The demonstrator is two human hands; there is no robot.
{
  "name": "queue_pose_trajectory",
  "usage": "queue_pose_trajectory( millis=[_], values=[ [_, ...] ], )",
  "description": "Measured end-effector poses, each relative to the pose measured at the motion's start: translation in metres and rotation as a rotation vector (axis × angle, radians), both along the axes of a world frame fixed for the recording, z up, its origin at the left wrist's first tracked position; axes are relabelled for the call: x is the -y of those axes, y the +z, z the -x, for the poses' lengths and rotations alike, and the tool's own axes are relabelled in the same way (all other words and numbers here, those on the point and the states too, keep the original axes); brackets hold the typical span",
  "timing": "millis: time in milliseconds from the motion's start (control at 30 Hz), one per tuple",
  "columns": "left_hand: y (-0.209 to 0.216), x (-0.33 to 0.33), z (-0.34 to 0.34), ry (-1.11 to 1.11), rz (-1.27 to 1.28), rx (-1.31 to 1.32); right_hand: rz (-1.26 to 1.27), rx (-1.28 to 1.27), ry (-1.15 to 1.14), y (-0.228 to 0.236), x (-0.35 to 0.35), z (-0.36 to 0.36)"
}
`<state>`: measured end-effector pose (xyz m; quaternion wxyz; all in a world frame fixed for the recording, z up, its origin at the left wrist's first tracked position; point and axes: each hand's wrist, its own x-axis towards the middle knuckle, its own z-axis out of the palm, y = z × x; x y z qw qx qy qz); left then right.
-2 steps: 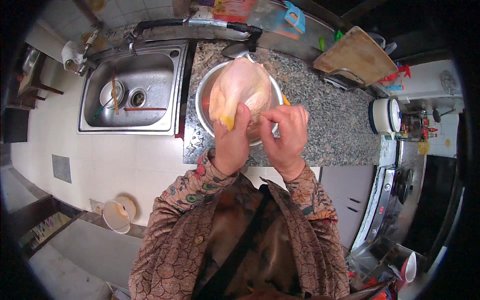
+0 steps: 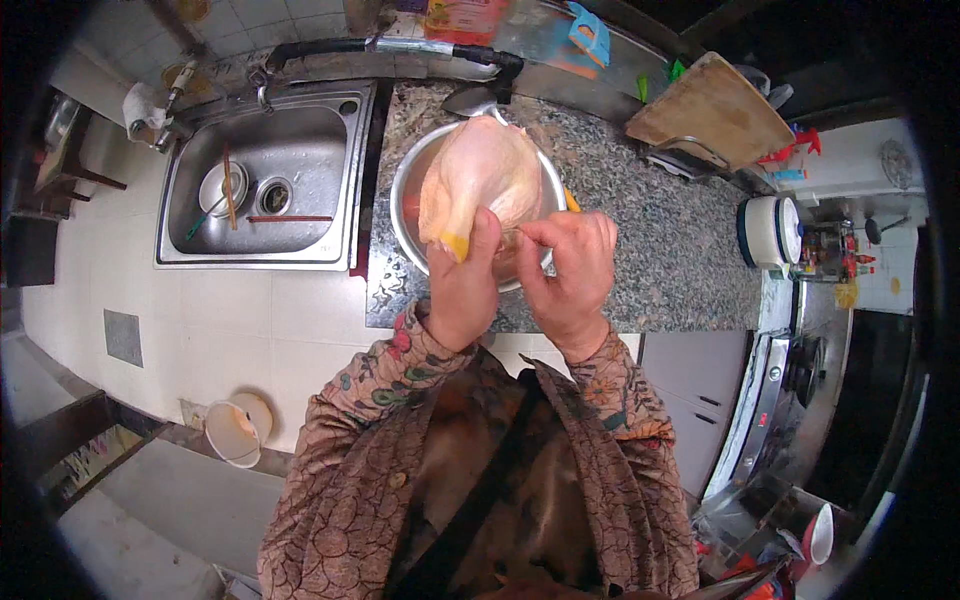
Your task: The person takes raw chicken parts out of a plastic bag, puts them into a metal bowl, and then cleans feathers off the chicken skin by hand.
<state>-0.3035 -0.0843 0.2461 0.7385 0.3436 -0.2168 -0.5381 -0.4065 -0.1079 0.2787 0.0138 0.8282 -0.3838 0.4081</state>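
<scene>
A whole raw plucked chicken (image 2: 490,165), pale with yellowish leg ends, is held above a round metal basin (image 2: 408,215) on the granite counter. My left hand (image 2: 468,275) grips the bird at its near end, the thumb lying on top beside a yellow leg end. The other fingers are hidden underneath. My right hand (image 2: 570,265) is closed in a pinch at the chicken's near right edge. Whatever lies between its thumb and forefinger is too small to make out. The chicken covers most of the basin, so its contents are largely hidden.
Left of the counter, a steel sink (image 2: 340,180) holds a bowl (image 2: 215,195) and chopsticks. Behind the basin lies a dark ladle or spoon (image 2: 470,100). A wooden cutting board (image 2: 710,115) leans at the back right, near a white lidded pot (image 2: 770,232). A bucket (image 2: 240,430) stands lower left.
The pinched fingertips of my right hand have shifted very slightly left, toward the chicken. My left hand and the bird stay in place.
</scene>
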Motion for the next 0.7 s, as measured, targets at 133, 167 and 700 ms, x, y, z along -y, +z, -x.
queue_pose_trajectory(
  millis=[133, 167, 700],
  values=[
    [-0.0001, -0.0018, 0.0035, 0.006, 0.011, -0.059, 0.031, -0.045, -0.041, -0.0005, -0.0023, -0.0030],
    [-0.0014, -0.0028, 0.0045, 0.009, 0.002, -0.060, 0.041, -0.041, -0.043, -0.0011, -0.0024, -0.0031],
    [-0.0069, -0.0087, 0.0094, 0.033, 0.078, 0.045, 0.096, -0.072, -0.120, 0.0001, -0.0044, -0.0059]
  ],
)
